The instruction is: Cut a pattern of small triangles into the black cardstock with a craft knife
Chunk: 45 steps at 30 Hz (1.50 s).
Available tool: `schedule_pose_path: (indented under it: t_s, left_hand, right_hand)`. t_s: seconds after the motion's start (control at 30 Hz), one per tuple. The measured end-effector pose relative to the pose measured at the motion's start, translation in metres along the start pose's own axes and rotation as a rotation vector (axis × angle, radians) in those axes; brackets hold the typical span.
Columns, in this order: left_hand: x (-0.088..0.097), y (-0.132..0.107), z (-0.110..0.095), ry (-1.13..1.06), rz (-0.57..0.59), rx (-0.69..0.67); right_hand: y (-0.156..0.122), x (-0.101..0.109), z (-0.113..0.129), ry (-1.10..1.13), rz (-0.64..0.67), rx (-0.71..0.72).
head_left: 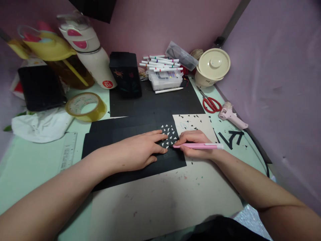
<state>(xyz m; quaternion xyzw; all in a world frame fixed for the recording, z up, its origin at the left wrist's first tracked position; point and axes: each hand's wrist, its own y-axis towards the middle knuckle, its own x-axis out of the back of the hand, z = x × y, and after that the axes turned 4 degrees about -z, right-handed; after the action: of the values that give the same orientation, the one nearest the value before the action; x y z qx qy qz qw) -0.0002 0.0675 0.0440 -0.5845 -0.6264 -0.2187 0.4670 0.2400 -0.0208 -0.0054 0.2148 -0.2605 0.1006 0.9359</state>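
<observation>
My left hand (140, 152) lies flat with its fingers spread on a sheet of black paper (107, 137), holding it down. Small triangular holes (168, 130) in the paper show pale beneath, close to my left fingertips. Pinched in my right hand (197, 142) is a slim pink craft knife (198, 146). Its tip points left and meets the paper beside the lowest holes; the blade itself is too small to make out. Under the black paper lies a pale grey board (160, 201), with tiny black triangles scattered on its upper right part.
Red-handled scissors (212, 104), a pink glue gun (232, 115) and black paper strips (232, 138) lie at right. A lidded cream bowl (213, 67), several markers (160, 63), a black box (126, 74), a white bottle (100, 65) and a tape roll (86, 107) stand behind. A clear ruler (68, 150) lies left.
</observation>
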Motion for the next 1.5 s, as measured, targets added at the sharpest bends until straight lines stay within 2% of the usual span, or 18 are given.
schedule_pose_path:
  t_s: [0.9, 1.1, 1.23, 1.4, 1.5]
  left_hand:
    - [-0.0003, -0.0016, 0.0004, -0.015, -0.004, 0.001]
    - [-0.0009, -0.0018, 0.0019, -0.021, -0.022, -0.018]
    - [-0.0013, -0.0010, 0.0018, -0.012, -0.026, -0.020]
    - [-0.0008, -0.0012, 0.0008, 0.000, -0.025, -0.027]
    - [0.0006, -0.0022, 0.0002, -0.023, -0.027, -0.024]
  right_hand:
    - [-0.0008, -0.0009, -0.0002, -0.018, -0.025, 0.009]
    - [0.0005, -0.0019, 0.0013, -0.001, 0.011, 0.044]
    - [0.0004, -0.0009, 0.0020, 0.005, -0.004, -0.004]
    - [-0.0012, 0.0006, 0.0022, 0.029, -0.067, -0.191]
    - [-0.0011, 0.0011, 0.0026, 0.056, -0.062, -0.220]
